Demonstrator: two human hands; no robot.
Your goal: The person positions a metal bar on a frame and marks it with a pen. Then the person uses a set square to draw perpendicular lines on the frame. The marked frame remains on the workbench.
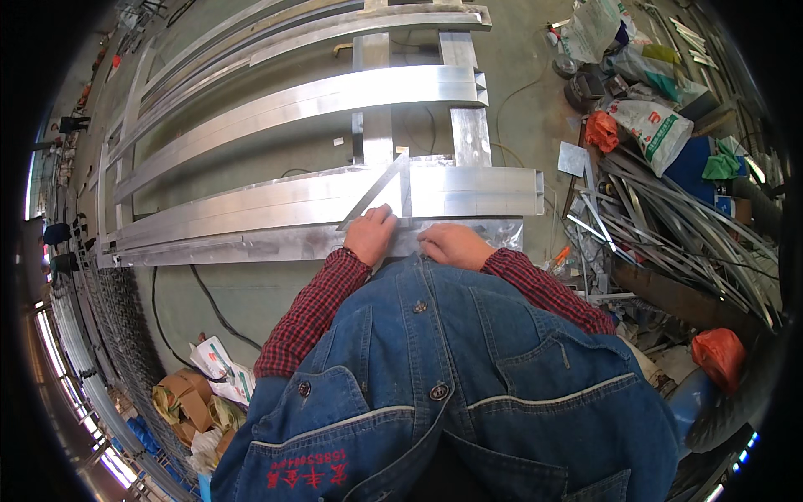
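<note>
A metal set square (405,186) lies across a long silver aluminium profile (485,192) in front of me. My left hand (370,237) is closed at the near edge of the set square, its fingertips resting on its base. Just to the right, my right hand (456,246) is over the bench's near edge, close to my jacket. Its fingers are curled together, and whatever they may hold is hidden. Both hands are apart from each other.
Farther off, more parallel profiles (335,92) rest on metal crossbeams (468,134). On the right are a heap of metal offcuts (669,217), white sacks (652,130) and an orange bag (718,356). A black cable (213,305) and a cardboard box (188,393) lie at lower left.
</note>
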